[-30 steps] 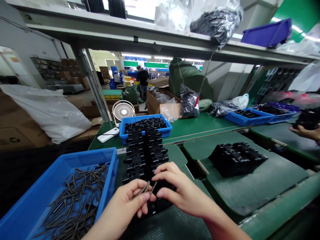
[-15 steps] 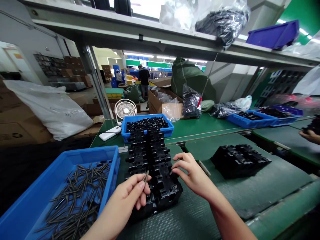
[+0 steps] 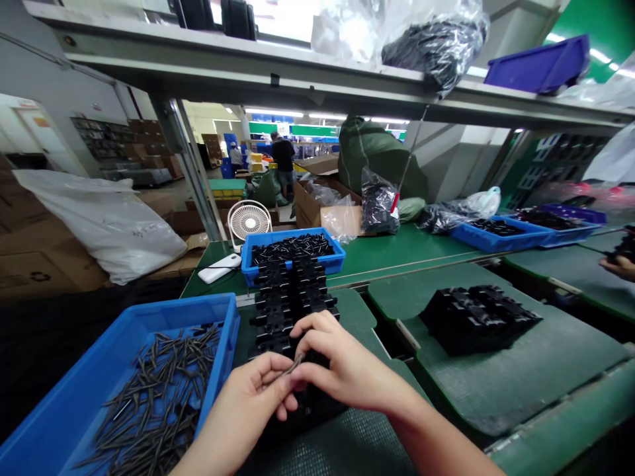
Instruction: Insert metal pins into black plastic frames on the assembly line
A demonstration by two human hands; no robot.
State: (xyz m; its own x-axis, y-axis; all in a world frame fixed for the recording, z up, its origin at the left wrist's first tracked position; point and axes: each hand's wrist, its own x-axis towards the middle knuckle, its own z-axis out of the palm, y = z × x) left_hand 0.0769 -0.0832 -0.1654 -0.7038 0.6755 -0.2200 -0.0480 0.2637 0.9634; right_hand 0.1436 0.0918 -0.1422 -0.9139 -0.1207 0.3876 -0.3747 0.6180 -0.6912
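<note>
My left hand [image 3: 244, 404] is closed around thin dark metal pins [image 3: 292, 367]; how many is hard to make out. My right hand [image 3: 342, 362] meets it, thumb and fingers pinching the far tip of the same pins. Both hands are over two rows of ribbed black plastic parts [image 3: 272, 311], whose near end is mostly covered by my hands. To the left, a large blue bin [image 3: 229, 330] holds a loose heap of similar dark pins [image 3: 163, 390].
Behind the rows stands a smaller blue bin [image 3: 342, 259] of short black pieces, beside a white fan [image 3: 249, 220]. Another black block of parts [image 3: 479, 317] sits on the green mat to the right. A shelf [image 3: 297, 80] spans overhead. Another person's hand [image 3: 620, 268] shows far right.
My right hand has left the right-hand row of black parts and moved left to the pins in my left hand, now gripping their tip. My left hand stays nearly in place.
</note>
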